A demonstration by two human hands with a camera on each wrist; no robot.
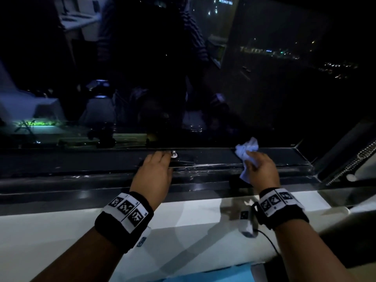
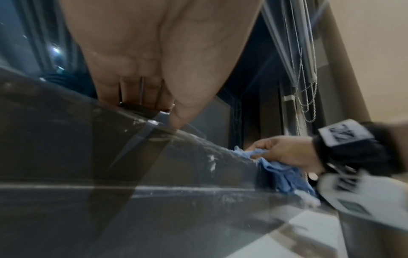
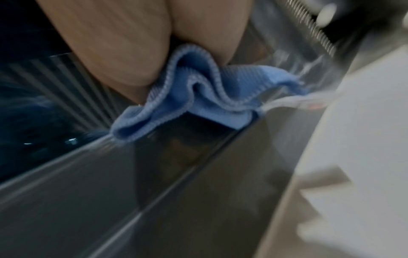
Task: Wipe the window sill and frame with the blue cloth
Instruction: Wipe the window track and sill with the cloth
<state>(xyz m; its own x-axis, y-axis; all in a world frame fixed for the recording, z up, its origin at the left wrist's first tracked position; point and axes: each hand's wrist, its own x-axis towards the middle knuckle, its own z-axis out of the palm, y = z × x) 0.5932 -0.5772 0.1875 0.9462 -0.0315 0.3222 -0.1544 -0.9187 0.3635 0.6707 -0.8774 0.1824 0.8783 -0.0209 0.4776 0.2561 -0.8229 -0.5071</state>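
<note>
Wiping is under way, I judge, on the right-hand stretch of the dark window frame (image 1: 213, 159). My right hand (image 1: 261, 169) has its fingers clamped round the blue cloth (image 1: 247, 148) and holds it on the bottom rail, near the right corner. My left hand (image 1: 153, 171) rests on the same rail further left, fingers straight and close together, tips beside a small metal fitting (image 1: 174, 154); it holds nothing.

What is done: hard to say. The left wrist view shows pale specks and streaks on the rail between the two hands, so I take that part as not yet clean. The white sill (image 1: 61, 231) below shows no sign either way in this light. The frame's upright sides lie out of reach of the cloth at present.

Cloth: bunched, not folded flat; light blue, fine weave, stitched hem showing in wavy folds. One wad sticks out past the fingertips towards the glass (image 1: 142, 78), a tail hangs below the palm. A bead chain (image 1: 354, 159) hangs at the right.
</note>
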